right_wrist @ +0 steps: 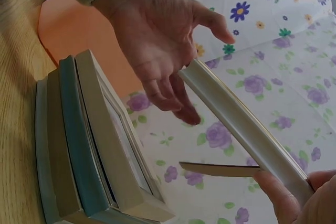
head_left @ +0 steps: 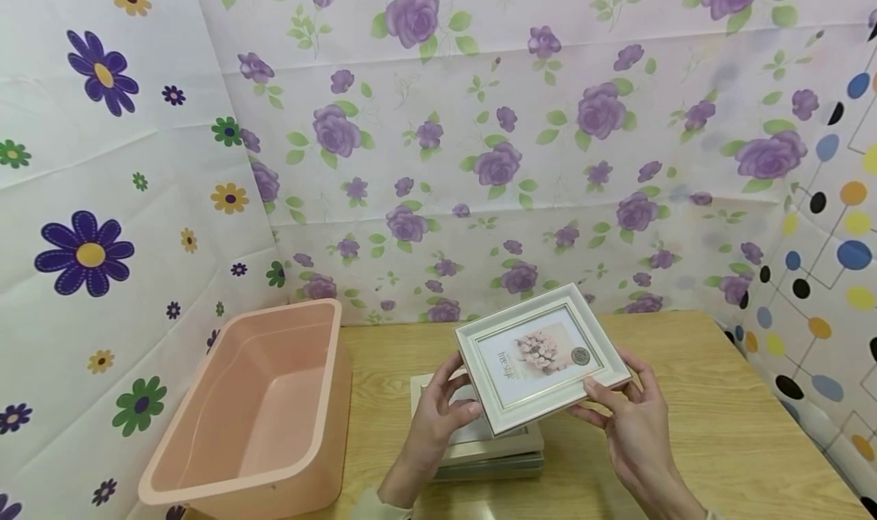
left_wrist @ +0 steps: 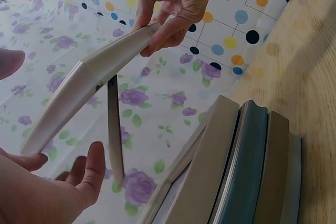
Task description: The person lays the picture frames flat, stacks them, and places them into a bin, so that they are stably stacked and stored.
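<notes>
A white picture frame (head_left: 473, 352) with a thin gold inner line and a flower print is held tilted above the table. My right hand (head_left: 633, 429) pinches its right end, thumb on the front. My left hand (head_left: 433, 421) touches the left edge with its fingers, the thumb lifted away from the frame. Behind the frame, its stand leg (left_wrist: 114, 129) sticks out, seen in both wrist views. Below lies a stack of several frames: a cream frame (right_wrist: 113, 140) on top, then a teal frame (right_wrist: 81, 140) and a brown frame (right_wrist: 60, 145).
A pink plastic tub (head_left: 329, 398) stands to the left on the wooden table (head_left: 699, 383). Flowered cloth (head_left: 438, 162) hangs at the back, with a dotted cloth (head_left: 822, 276) along the right side.
</notes>
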The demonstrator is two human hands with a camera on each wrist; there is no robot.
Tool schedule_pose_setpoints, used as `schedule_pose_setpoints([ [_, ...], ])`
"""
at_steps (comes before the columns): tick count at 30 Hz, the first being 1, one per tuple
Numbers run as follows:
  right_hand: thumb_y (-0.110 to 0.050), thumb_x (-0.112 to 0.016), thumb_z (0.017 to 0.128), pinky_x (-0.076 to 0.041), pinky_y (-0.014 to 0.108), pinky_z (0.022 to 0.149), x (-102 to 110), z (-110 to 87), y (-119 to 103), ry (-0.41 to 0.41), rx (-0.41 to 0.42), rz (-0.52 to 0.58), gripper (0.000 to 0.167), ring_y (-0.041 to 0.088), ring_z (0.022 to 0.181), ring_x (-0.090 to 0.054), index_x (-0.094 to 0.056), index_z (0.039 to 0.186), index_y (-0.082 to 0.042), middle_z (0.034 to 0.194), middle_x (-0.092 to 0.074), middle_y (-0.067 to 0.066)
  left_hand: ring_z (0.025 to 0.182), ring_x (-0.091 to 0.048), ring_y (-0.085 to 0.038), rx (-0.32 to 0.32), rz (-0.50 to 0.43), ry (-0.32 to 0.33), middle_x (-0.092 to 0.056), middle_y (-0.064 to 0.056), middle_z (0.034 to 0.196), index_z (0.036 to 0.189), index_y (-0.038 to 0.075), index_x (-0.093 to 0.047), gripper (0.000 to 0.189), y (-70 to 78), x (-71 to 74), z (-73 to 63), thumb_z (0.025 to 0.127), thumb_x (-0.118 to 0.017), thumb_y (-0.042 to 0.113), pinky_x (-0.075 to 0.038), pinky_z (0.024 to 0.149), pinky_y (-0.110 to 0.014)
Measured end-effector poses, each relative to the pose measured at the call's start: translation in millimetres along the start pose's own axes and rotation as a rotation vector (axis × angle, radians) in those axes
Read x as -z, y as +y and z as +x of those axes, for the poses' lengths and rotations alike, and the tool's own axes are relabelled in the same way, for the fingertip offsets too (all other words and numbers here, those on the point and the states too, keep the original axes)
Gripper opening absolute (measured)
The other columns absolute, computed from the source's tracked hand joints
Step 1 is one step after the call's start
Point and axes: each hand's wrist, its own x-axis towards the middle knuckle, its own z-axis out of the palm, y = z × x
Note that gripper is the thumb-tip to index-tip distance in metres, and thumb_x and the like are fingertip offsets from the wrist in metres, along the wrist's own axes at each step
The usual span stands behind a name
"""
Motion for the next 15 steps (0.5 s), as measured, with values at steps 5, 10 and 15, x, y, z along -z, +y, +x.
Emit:
schedule_pose_setpoints([
  [5,0.008,-0.070,0.100,-0.068,0.038,0.085,1,-0.2,3,-0.011,-0.006,0.019,0.067,0.015,0.090,-0.075,-0.045,0.148,-0.030,0.124,-0.060,-0.001,0.150,-0.044,-0.022,0.078,-0.086,-0.006,-0.024,-0.028,0.175,0.172,0.005,-0.004,0.096,-2.2,1.7,4.1,0.099,-0.060,0.029,-0.047,0.114,-0.024],
  [10,0.009,-0.068,0.100,-0.067,0.039,0.087,0,-0.6,5,-0.023,-0.024,0.027,0.068,0.016,0.092,-0.076,-0.044,0.150,-0.031,0.127,-0.057,0.001,0.136,-0.057,-0.012,0.130,-0.191,0.019,-0.051,-0.012,0.155,0.168,0.007,-0.006,0.088,-5.9,2.8,9.4,0.099,-0.054,0.033,-0.046,0.112,-0.025],
  [15,0.008,-0.068,0.100,-0.067,0.039,0.087,-1,-0.8,5,-0.021,-0.023,0.021,0.069,0.016,0.092,-0.075,-0.043,0.151,-0.031,0.128,-0.055,0.002,0.131,-0.060,-0.009,0.116,-0.239,0.055,-0.059,-0.001,0.143,0.165,0.004,-0.011,0.085,-9.1,4.7,11.9,0.098,-0.056,0.031,-0.048,0.110,-0.024],
])
